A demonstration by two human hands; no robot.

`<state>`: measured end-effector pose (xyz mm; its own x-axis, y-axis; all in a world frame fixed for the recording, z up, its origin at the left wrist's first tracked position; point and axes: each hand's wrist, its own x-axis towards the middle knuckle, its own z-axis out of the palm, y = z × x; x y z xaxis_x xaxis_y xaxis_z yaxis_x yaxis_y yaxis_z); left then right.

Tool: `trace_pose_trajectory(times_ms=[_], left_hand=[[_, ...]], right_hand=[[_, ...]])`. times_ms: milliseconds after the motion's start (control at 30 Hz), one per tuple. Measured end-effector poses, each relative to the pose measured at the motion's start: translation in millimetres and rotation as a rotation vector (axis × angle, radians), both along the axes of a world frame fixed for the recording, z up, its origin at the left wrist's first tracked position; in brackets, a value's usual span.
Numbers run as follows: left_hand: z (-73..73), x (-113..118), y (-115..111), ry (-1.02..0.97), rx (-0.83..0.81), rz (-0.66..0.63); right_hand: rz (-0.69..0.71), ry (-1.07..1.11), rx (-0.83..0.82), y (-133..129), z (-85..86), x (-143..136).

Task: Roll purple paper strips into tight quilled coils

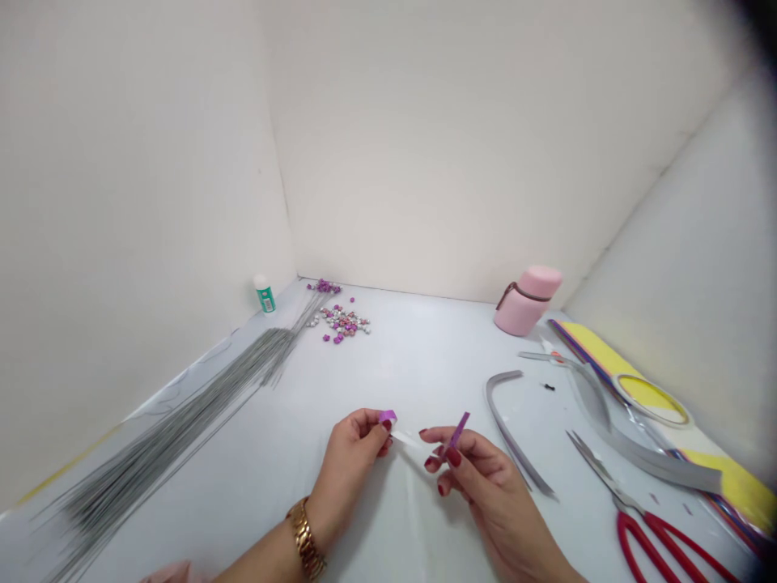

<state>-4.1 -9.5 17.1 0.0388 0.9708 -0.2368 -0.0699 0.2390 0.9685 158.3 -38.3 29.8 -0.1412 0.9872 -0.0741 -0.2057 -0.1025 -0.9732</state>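
Note:
A narrow paper strip (408,440), purple on one face and white on the other, stretches between my two hands above the table. At its left end it curls into a small purple loop, pinched between the thumb and fingers of my left hand (359,444). My right hand (482,474) grips the other part between thumb and fingers, and a purple end sticks up past the fingertips. Whether the strip is one unbroken piece behind the right fingers is hard to see. A gold watch band circles my left wrist.
Left lies a long bundle of grey wires (182,425); behind it are small purple, silver and pink folded stars (347,322) and a glue stick (265,294). To the right are grey strips (507,421), red-handled scissors (628,502), a tape roll (685,419), coloured sheets (598,344) and a pink flask (527,304).

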Motion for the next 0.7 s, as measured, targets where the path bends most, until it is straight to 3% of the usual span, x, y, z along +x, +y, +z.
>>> trace_pose_trajectory(times_ms=[233,433,700], left_hand=[[3.6,-3,5,-0.012,0.033,0.097],[4.6,7,-5,0.009,0.042,0.033],[2.8,14,-19,0.017,0.1,-0.04]], right_hand=[[0.067,0.052,-0.142,-2,1.5,-6],[0.164,-0.094,-0.312,-3,-7.8,-13],[0.056,-0.027,-0.293,-3,-5.5,-14]])
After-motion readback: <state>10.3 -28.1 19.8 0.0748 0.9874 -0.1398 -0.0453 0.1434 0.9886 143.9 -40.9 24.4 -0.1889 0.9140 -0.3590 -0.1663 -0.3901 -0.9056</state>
